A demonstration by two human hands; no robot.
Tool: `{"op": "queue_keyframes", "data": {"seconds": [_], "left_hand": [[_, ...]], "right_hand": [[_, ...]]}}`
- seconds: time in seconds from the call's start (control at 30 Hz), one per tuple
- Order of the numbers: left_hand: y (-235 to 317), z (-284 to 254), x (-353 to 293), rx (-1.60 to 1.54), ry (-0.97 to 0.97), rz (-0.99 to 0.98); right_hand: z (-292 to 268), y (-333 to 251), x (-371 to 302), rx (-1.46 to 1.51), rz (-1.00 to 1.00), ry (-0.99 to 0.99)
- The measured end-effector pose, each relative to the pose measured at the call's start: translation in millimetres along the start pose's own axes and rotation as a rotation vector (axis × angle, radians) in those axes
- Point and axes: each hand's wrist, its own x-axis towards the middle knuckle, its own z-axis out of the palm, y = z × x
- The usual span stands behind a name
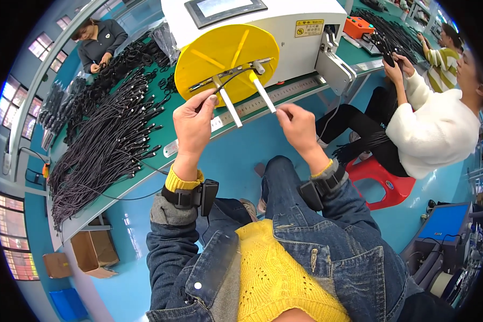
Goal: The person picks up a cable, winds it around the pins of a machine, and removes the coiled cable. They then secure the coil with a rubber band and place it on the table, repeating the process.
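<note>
My left hand (194, 122) pinches a black cable (232, 79) between thumb and fingers, at the left of a round yellow disc (198, 61). From there the cable runs up and right across the disc to the base of two pale metal rods (263, 92), which stick out toward me. My right hand (299, 127) is closed, thumb against fingers, at the outer tip of the right rod. Whether anything lies in that pinch is hidden. The disc sits on the front of a white machine (298, 51) with a dark-framed screen (224, 7) on top.
A large heap of black cables (107, 134) covers the green table to the left. A metal ruler (300, 86) runs along its edge. Co-workers handle cables at far left and at right, one near a red stool (373, 188). Cardboard boxes (95, 249) stand at lower left.
</note>
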Motion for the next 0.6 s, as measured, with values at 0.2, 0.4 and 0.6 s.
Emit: {"op": "queue_keyframes", "data": {"seconds": [0.2,0.4,0.6], "left_hand": [[-5.5,0.2,-2.5,-0.045,0.010,0.000],[-5.1,-10.7,-7.3,0.194,0.045,0.200],[17.8,-12.1,-22.0,0.538,0.023,0.459]], "right_hand": [[-28.2,19.4,-60.0,0.023,0.231,-0.232],[-35.2,19.1,-88.2,0.038,0.422,-0.407],[-33.2,18.0,-91.3,0.062,0.475,-0.463]]}}
